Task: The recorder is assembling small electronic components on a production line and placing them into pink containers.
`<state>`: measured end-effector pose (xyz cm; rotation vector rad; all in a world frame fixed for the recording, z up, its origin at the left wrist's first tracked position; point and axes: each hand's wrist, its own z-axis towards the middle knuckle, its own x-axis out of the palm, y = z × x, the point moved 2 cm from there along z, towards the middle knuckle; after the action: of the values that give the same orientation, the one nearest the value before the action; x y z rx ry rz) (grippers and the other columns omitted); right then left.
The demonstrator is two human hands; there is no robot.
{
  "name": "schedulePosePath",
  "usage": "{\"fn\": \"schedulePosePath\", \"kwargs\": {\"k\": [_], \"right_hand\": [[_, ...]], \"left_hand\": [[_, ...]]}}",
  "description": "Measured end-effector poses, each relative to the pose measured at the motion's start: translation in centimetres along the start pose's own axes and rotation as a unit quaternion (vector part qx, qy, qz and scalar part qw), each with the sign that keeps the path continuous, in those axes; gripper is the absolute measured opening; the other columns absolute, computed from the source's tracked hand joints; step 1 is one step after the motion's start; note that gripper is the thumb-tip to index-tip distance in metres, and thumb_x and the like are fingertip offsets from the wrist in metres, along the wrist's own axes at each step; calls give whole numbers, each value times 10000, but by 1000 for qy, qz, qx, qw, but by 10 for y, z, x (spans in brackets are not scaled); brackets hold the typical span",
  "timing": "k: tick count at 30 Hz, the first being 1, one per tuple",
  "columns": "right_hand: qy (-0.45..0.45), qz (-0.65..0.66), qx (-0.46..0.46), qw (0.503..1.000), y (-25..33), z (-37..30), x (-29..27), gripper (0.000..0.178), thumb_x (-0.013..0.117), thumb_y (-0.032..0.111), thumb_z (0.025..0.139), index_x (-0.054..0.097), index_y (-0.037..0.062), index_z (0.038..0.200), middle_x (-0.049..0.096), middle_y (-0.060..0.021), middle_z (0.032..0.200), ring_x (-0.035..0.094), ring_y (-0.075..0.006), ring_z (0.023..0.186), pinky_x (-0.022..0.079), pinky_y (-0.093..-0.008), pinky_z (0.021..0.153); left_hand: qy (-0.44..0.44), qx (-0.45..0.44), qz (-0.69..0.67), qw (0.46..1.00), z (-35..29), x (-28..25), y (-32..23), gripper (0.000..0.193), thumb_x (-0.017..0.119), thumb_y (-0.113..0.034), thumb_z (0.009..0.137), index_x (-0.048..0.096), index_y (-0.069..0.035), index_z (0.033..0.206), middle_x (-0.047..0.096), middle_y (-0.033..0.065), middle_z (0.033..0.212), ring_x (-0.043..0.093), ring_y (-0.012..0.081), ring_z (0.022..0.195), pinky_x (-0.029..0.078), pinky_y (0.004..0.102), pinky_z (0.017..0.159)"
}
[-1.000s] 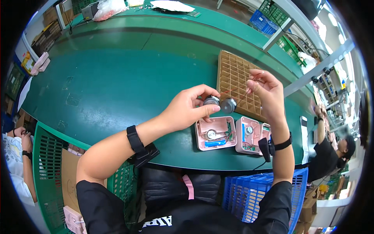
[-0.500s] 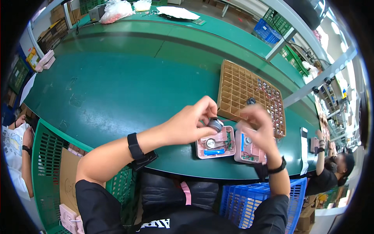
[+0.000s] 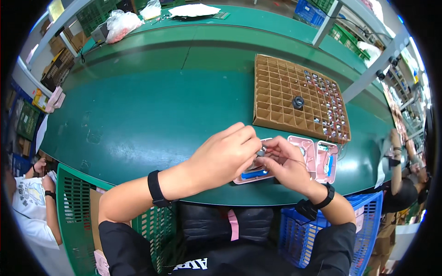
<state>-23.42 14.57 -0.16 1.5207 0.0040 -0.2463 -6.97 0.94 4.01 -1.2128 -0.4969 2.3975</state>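
Observation:
My left hand [image 3: 232, 149] and my right hand [image 3: 287, 164] meet over a pink plastic casing half [image 3: 239, 181]. Between their fingertips is a small round grey part [image 3: 261, 152], pinched from both sides and mostly covered. A blue cylindrical battery [image 3: 252, 175] shows in the casing below my hands. Just right of my right hand lie another pink casing half [image 3: 311, 143] and a pink casing half with a blue battery and green board [image 3: 332, 161].
A divided cardboard tray [image 3: 276, 99] stands beyond my hands, small wired parts filling its right side and a black round piece [image 3: 298, 102] on top. A green crate [image 3: 73, 207] and a blue crate [image 3: 368, 211] flank my seat. Other people work at both sides.
My right hand has come left from beside the tray to meet my left hand at the grey part. The view has shifted, and the right-hand casing now lies open in two halves.

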Motion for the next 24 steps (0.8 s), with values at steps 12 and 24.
{"fn": "schedulePosePath", "kwargs": {"k": [12,24], "right_hand": [[1,33,31,999,-1,3,-18,546,787,119,947,504,-28,1389,665,-132,1155,681,-217,1144,569,-358,991],[69,-427,-130,892,-11,-7,-19,1229,944,471,631,352,-56,1571,530,-221,1301,562,-382,1178,463,-488,1008]], "left_hand": [[34,-90,-73,993,7,-5,11,176,809,-62,814,693,-6,934,671,113,865,686,258,780,562,359,677],[122,-155,27,980,-11,11,38,150,816,-68,808,708,-6,892,682,117,836,700,259,754,568,369,660]]}}
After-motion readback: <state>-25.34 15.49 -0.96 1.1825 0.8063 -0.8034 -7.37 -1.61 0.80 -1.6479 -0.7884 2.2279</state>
